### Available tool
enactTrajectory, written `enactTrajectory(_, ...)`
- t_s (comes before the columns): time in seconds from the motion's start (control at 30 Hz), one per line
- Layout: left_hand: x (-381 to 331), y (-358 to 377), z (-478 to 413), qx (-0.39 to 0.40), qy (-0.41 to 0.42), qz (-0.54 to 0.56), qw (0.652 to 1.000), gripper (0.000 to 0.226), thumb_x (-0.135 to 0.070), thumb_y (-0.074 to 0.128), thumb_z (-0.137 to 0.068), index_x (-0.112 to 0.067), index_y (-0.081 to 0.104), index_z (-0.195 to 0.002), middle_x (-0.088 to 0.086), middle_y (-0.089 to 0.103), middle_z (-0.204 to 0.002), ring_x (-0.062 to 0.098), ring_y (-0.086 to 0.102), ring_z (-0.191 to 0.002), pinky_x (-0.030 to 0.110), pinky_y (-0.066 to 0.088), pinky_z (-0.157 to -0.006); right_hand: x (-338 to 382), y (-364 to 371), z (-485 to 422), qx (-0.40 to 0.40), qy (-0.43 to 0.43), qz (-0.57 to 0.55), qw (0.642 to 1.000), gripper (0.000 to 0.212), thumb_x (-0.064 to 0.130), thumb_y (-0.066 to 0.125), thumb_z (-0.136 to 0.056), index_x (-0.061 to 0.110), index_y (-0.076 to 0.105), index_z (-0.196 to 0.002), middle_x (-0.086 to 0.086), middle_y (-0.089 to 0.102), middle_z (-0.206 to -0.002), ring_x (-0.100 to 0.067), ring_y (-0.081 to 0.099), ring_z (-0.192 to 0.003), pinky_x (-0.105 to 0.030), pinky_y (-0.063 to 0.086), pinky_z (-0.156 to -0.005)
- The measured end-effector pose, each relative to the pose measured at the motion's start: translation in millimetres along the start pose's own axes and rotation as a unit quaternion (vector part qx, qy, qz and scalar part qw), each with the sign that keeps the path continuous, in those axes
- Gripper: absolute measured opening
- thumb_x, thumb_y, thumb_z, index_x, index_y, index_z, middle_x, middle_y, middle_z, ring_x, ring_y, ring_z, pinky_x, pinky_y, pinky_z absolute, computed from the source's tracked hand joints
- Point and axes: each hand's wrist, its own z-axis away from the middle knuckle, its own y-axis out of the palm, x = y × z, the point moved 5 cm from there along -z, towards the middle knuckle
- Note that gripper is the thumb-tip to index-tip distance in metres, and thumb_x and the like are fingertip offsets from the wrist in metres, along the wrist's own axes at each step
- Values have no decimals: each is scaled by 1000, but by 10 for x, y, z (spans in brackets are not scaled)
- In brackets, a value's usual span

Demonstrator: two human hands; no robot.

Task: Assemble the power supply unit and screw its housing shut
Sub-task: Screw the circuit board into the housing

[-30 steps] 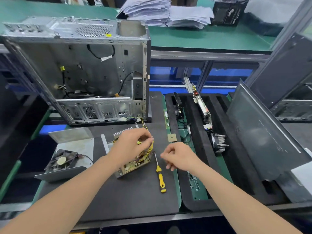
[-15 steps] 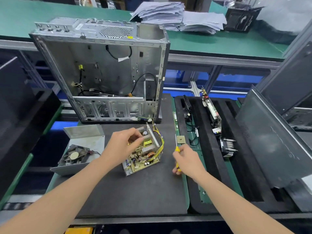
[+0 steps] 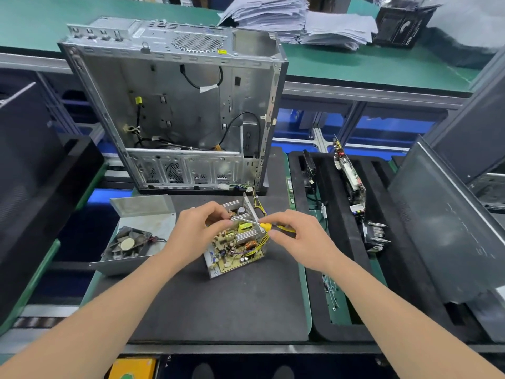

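The open power supply unit (image 3: 235, 245) lies on the black mat, its circuit board with heatsinks, coils and yellow wires showing. My left hand (image 3: 192, 233) rests on its left side, fingertips pinched near the tip of a screwdriver. My right hand (image 3: 296, 239) grips the yellow-handled screwdriver (image 3: 263, 226), its metal shaft pointing left over the board. The housing cover (image 3: 149, 222), a grey metal shell with a fan (image 3: 128, 243) in it, sits to the left of the unit.
An open computer case (image 3: 177, 110) stands upright behind the mat (image 3: 218, 302). A black foam tray (image 3: 336, 242) on the right holds cards and cables. A dark metal side panel (image 3: 448, 222) leans at far right. Paper stacks (image 3: 297, 20) lie on the green bench.
My right hand picked the screwdriver up off the mat and brought it left over the unit's board. My left hand stayed on the unit, fingers now meeting the screwdriver's tip.
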Motion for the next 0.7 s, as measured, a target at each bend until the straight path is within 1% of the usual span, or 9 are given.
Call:
enactTrajectory(0.17,34,-32,21,-17,-9,12,1000,11,-23,81,-89,-27,71,-88,-19,73,-82,7,70,-84,12,50,-76,1,1,11,-4,-7,4,1000,29,28,64,-102,43,72,-125,7,66,-99,-12,60,-100,-44,49,-97)
enactTrajectory(0.33,21,-26,29,-17,-5,13,1000,12,-22,81,-89,-29,70,-86,-20,73,-82,7,70,-84,9,48,-75,18,8,-2,-4,-18,18,1000,29,29,65,-101,42,72,-126,8,66,-99,-10,60,-100,-43,49,-96)
enactTrajectory(0.4,18,-24,26,-14,-5,8,1000,12,-23,81,-89,-28,71,-86,-19,73,-81,6,70,-83,10,48,-74,24,3,-6,-4,-23,25,999,30,28,66,-101,41,72,-127,6,65,-100,-13,60,-99,-43,50,-95)
enactTrajectory(0.47,13,-22,18,-6,0,-4,1000,10,-23,81,-89,-26,72,-87,-16,73,-80,8,70,-82,14,50,-74,30,1,-9,-8,-31,41,999,30,27,66,-101,40,72,-128,5,63,-100,-16,61,-98,-42,50,-94)
enactTrajectory(0.57,1,-17,8,7,12,-22,1000,10,-21,80,-89,-25,71,-89,-14,74,-81,8,70,-82,18,52,-75,28,-4,-17,-10,-35,47,998,31,26,67,-101,39,72,-129,8,61,-102,-13,60,-100,-39,49,-95)
enactTrajectory(0.7,20,-11,11,5,12,-8,1000,10,-19,80,-89,-23,72,-89,-14,74,-82,9,71,-84,16,53,-77,-23,-9,-43,4,-6,-29,1000,28,26,69,-100,39,75,-124,9,69,-103,-8,62,-103,-35,50,-96)
